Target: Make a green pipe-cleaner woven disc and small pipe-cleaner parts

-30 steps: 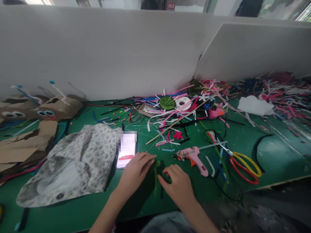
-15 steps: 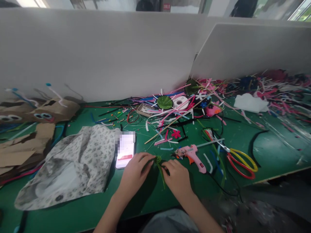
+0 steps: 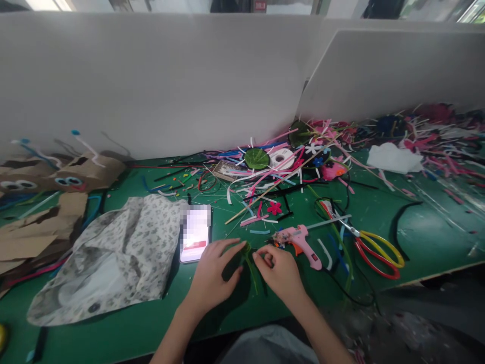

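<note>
A green pipe cleaner (image 3: pixel 251 270) lies on the green table between my hands, its top curled into a small coil and its thin stems pointing toward me. My left hand (image 3: pixel 217 268) rests on its left side. The index fingertip touches the coil, while the thumb stands apart from the fingers. My right hand (image 3: pixel 279 269) is closed in a pinch just right of the coil; what sits between thumb and finger is too small to make out. A pink glue gun (image 3: pixel 299 242) lies beyond my right hand, and a phone (image 3: pixel 195 242) beyond my left.
Scissors (image 3: pixel 373 250) with red and yellow handles lie at right. A patterned cloth (image 3: pixel 125 253) and brown cardboard shapes (image 3: pixel 89 174) occupy the left. Pipe cleaner scraps, a white spool (image 3: pixel 282 159) and a green round piece (image 3: pixel 256 158) crowd the back, along a pale partition (image 3: pixel 151 81).
My left thumb has spread away from the fingers, and the index finger reaches a little farther over the coil. My right fingers have curled in more. The view has shifted slightly.
</note>
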